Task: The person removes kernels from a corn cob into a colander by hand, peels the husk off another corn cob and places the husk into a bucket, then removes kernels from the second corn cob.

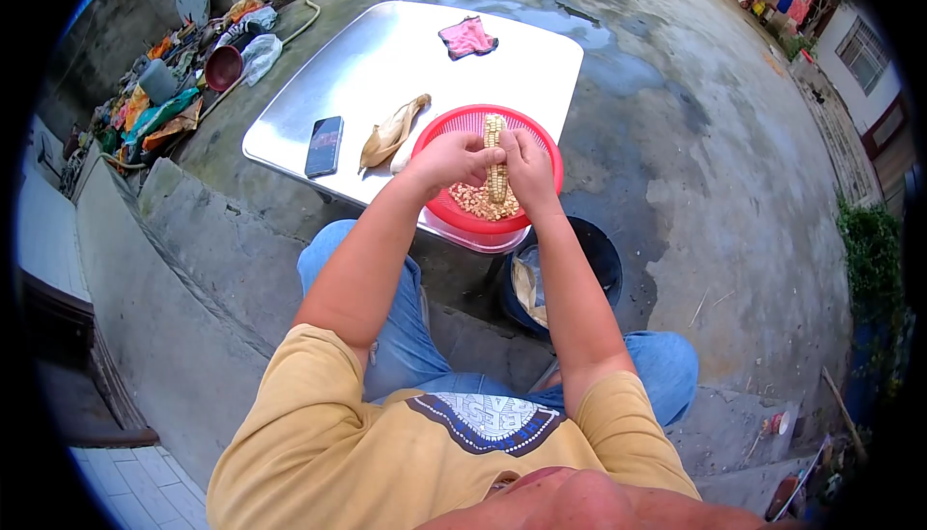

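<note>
A corn cob [494, 130] with pale yellow kernels stands roughly upright over a red plastic basket [450, 125]. My left hand [458, 160] is closed at the cob's left side, with the thumb against its middle. From the right, my right hand [528, 169] wraps the cob, its thumb and fingers on the kernels. Loose corn kernels [478, 203] lie in the bottom of the basket below both hands. Part of the cob is hidden behind my fingers.
The basket sits at the near corner of a shiny metal table [386, 33]. On it lie a phone [324, 147], a corn husk [391, 134] and a pink cloth [467, 38]. A dark bucket [599, 260] with husks stands below, near my knee.
</note>
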Tool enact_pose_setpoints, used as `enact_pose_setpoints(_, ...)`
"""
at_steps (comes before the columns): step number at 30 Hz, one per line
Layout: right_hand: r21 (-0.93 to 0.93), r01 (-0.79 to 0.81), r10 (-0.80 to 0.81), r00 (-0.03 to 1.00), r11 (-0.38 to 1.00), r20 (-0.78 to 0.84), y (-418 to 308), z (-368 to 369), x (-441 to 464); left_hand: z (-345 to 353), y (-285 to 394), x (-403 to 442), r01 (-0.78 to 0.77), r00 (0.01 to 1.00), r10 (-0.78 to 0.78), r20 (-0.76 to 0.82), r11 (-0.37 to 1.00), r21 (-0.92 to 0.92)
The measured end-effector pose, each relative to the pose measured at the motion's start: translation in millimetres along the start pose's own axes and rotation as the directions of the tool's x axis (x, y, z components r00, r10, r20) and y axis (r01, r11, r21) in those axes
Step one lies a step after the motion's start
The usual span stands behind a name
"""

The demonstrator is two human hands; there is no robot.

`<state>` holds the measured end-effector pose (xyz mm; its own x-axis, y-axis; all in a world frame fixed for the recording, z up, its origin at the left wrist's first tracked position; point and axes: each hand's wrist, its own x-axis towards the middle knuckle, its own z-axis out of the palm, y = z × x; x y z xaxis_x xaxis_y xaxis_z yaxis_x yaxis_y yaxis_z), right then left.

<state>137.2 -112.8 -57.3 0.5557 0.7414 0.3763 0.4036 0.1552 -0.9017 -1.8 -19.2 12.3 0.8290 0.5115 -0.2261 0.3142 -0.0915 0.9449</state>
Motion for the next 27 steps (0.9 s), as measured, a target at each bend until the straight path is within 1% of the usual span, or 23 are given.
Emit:
enact_pose_setpoints(3,-0.011,0.007,-0.006,1.000,1.000,0.030,-1,-2,0,-1,-1,2,-0.001,1.000,0.000,-0.012,0.999,-0.033)
enact_pose_setpoints(8,-0.044,0.013,-0.015,1.000,0.999,-0.024,4,0,1,-2,-11,8,0.005,0.999,-0.003,0.040,0.999,-0.045)
enact_pose_setpoints(9,-0.050,0.011,-0.013,0.999,0.999,-0.030,4,0,1,-2,-11,9,0.010,1.000,-0.009,0.028,0.998,-0.059)
enact_pose_setpoints(12,0.012,0.004,-0.004,1.000,1.000,-0.024,5,1,0,-1,-9,9,0.011,1.000,-0.012,-0.008,0.994,-0.108)
enact_pose_setpoints(15,-0.009,0.014,-0.014,0.999,1.000,0.033,1,3,-2,-2,-4,7,0.005,0.999,-0.011,-0.039,0.989,-0.149)
enact_pose_setpoints(18,-0.009,0.022,-0.022,1.000,1.000,0.003,4,2,1,-2,-2,6,0.024,0.998,-0.032,-0.047,0.989,-0.148)
enact_pose_setpoints(21,-0.060,0.020,-0.019,1.000,0.998,0.022,1,-1,0,-4,-9,9,0.016,0.999,-0.021,-0.038,0.992,-0.129)
enact_pose_setpoints(24,-0.163,0.034,-0.037,0.999,0.986,-0.015,8,1,1,-6,-15,13,0.013,1.000,-0.016,-0.021,0.993,-0.121)
enact_pose_setpoints(27,-0.085,0.048,-0.053,0.997,0.995,-0.061,9,3,0,-7,-16,14,0.018,0.999,-0.021,-0.025,0.992,-0.127)
